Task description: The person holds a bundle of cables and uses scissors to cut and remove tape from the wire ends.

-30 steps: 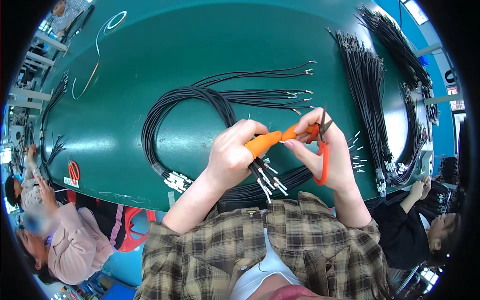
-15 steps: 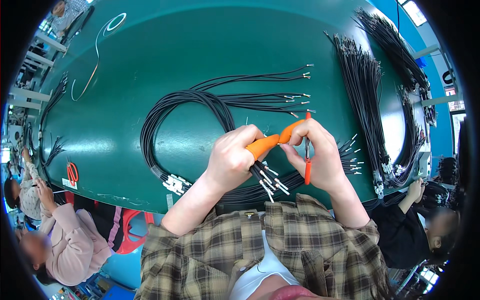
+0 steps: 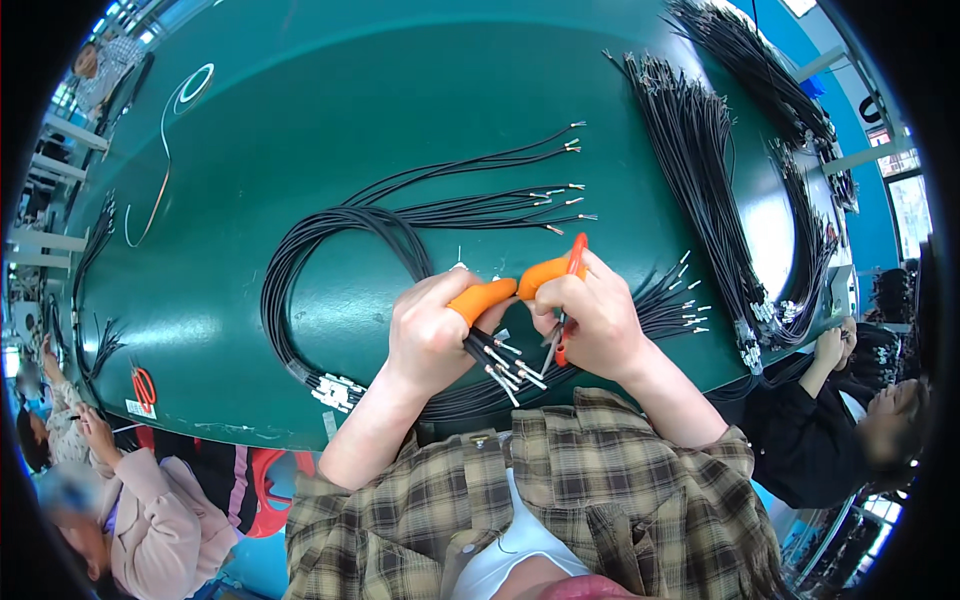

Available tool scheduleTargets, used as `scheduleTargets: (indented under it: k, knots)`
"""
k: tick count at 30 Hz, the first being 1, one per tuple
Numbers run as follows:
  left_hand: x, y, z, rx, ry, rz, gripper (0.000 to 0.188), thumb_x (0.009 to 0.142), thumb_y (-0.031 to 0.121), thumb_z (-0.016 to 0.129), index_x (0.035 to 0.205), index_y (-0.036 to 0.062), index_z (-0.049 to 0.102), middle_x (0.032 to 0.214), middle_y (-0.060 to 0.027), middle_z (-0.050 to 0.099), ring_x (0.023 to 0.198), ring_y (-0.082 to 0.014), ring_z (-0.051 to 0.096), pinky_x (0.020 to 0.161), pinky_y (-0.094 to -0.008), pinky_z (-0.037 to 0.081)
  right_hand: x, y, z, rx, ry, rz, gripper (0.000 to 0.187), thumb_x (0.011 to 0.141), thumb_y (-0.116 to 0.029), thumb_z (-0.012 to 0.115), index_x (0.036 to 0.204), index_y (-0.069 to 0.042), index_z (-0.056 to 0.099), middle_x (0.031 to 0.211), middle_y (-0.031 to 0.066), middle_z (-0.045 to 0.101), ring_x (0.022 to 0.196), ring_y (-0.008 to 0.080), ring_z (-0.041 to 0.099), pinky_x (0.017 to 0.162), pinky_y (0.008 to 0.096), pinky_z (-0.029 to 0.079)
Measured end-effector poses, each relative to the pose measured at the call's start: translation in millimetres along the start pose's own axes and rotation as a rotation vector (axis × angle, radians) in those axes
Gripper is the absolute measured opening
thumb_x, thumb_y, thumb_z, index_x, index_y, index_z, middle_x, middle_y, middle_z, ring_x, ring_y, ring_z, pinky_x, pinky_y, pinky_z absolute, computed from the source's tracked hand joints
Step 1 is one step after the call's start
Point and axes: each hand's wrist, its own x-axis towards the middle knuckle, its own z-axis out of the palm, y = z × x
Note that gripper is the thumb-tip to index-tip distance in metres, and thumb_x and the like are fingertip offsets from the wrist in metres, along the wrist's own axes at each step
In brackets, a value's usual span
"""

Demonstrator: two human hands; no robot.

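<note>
My left hand [image 3: 425,335] is closed round a bundle of black cables [image 3: 345,222], whose bare or pale ends [image 3: 512,372] stick out below the fingers. The rest of the bundle curves in a loop across the table, with several loose ends [image 3: 560,195] lying beyond my hands. Orange finger covers [image 3: 484,298] are on both index fingers, their tips almost meeting. My right hand [image 3: 598,325] is closed on small red-handled scissors [image 3: 578,254], tilted through the palm with the blades partly hidden. Whether its fingertips also pinch a thin piece cannot be seen.
More black cables [image 3: 655,310] lie under and right of my hands on the green table [image 3: 430,90]. Large cable bundles [image 3: 690,165] lie at the right. Red scissors [image 3: 143,388] and a thin pale coil [image 3: 195,88] are at the left. Other people sit on both sides.
The whole scene has shifted slightly left in view. My right hand has turned, and the scissors have gone from nearly upright to tilted. My left hand keeps its hold on the cables.
</note>
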Motion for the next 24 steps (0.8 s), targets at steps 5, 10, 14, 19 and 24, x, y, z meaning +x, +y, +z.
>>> scheduleTargets:
  k: [5, 10, 14, 19, 24]
  knots:
    - [3, 3, -6, -0.058, 0.146, -0.056, 0.019, 0.060, -0.001, 0.075, 0.076, 0.0025, 0.064, 0.066, -0.0053, 0.056, 0.051, -0.0158, 0.055, 0.045, -0.0249, 0.042, -10, -1, 1, 0.455, 0.141, 0.188, 0.031, 0.062, 0.009, 0.064, 0.082, -0.007, 0.047, 0.082, 0.0063, 0.057, 0.068, 0.0157, 0.054, 0.057, 0.0272, 0.043]
    - [-2, -2, -3, -0.135, 0.287, -0.051, 0.020, 0.059, 0.003, 0.074, 0.077, 0.0056, 0.064, 0.067, -0.0035, 0.053, 0.053, -0.0173, 0.055, 0.044, -0.0266, 0.041, 3, 2, -12, 0.866, 0.248, 0.433, 0.029, 0.077, 0.003, 0.063, 0.094, -0.004, 0.041, 0.089, 0.0111, 0.056, 0.074, 0.0093, 0.055, 0.065, 0.0220, 0.045]
    - [0, -3, -7, -0.108, 0.255, 0.032, 0.024, 0.056, 0.000, 0.069, 0.079, 0.0055, 0.063, 0.068, -0.0034, 0.054, 0.054, -0.0177, 0.056, 0.045, -0.0267, 0.042, 17, -12, -13, 0.841, 0.090, 0.494, 0.031, 0.074, 0.001, 0.067, 0.093, -0.005, 0.043, 0.086, 0.0075, 0.056, 0.073, 0.0085, 0.055, 0.066, 0.0223, 0.045]
    - [-2, -7, -8, -0.068, 0.222, 0.074, 0.029, 0.053, 0.000, 0.067, 0.081, 0.0051, 0.063, 0.070, -0.0027, 0.054, 0.056, -0.0178, 0.055, 0.046, -0.0269, 0.042, 24, -16, -11, 0.747, 0.008, 0.587, 0.030, 0.072, 0.001, 0.070, 0.088, -0.005, 0.045, 0.083, 0.0043, 0.055, 0.073, 0.0075, 0.054, 0.066, 0.0222, 0.045]
    - [0, -8, -7, -0.075, 0.163, 0.088, 0.028, 0.053, 0.001, 0.066, 0.080, 0.0046, 0.062, 0.071, -0.0030, 0.054, 0.056, -0.0186, 0.055, 0.045, -0.0275, 0.042, 26, -13, -14, 0.712, -0.020, 0.564, 0.026, 0.072, 0.003, 0.067, 0.085, -0.005, 0.046, 0.083, 0.0038, 0.054, 0.073, 0.0084, 0.054, 0.066, 0.0219, 0.044]
